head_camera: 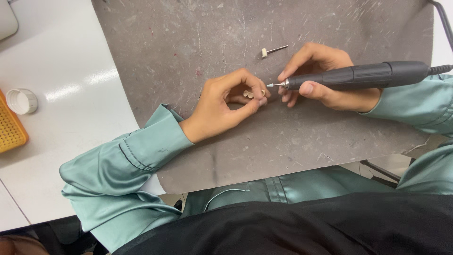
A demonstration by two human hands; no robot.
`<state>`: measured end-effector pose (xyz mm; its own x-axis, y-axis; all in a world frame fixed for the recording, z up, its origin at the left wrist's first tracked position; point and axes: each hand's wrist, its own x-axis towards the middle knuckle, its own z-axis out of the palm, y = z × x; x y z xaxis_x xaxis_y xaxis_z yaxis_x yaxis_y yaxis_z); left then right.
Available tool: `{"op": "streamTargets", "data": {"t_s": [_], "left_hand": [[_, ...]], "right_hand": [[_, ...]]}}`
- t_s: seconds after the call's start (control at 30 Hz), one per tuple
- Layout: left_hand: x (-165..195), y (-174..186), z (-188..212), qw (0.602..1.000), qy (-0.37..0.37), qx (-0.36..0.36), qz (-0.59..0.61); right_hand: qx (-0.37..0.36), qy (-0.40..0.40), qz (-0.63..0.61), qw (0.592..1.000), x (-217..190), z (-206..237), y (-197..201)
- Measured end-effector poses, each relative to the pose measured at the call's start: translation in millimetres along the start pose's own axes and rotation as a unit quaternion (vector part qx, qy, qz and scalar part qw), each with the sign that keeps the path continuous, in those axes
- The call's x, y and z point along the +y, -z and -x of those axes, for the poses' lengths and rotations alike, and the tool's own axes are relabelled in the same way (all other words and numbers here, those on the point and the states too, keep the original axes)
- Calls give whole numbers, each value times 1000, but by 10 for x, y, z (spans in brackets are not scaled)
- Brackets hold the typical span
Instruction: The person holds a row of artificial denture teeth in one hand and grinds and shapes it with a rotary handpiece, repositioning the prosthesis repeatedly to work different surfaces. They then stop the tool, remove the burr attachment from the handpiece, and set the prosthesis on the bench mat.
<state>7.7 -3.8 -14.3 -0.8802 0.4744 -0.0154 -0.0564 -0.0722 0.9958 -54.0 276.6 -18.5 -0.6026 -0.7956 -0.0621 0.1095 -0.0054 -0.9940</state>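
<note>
On the scratched grey mat (188, 42) in front of the person, both hands met near the middle. The right hand (325, 78) was wrapped around a black rotary tool (363, 75), thumb beneath the barrel and fingers curled over the front end. The tool's long axis ran nearly level across the view, tilting up only slightly toward its cable end on the right; its thin metal tip (272, 85) pointed left, straight at the other hand. The left hand (226, 101) was closed in a pinch on a small pale piece (248, 94), held between the thumb and the first fingers, with the fingertips curled toward the tool. The piece sat just left of the tip, very near it; whether the two touched could not be told. A spare bit (272, 50) with a small white head lay loose on the mat, above the hands and apart from them. On the white table (61, 56), well to the left, stood a white cap (22, 100) beside a yellow tray (10, 130).
</note>
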Motion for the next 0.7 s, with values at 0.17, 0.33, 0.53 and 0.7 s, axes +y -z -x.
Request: {"op": "streamTargets", "data": {"t_s": [0.17,0.33,0.53,0.7], "left_hand": [[-2,-3,-6,1000,-9,6,1],[0,2,-4,1000,15,13,6],[-22,8,-7,999,16,22,22],[-44,1,-14,999,34,20,28]], "right_hand": [[-15,1,17,1000,3,-1,20],[-15,0,13,1000,5,12,19],[-11,-8,24,1000,3,18,11],[-20,3,20,1000,2,8,3]]}}
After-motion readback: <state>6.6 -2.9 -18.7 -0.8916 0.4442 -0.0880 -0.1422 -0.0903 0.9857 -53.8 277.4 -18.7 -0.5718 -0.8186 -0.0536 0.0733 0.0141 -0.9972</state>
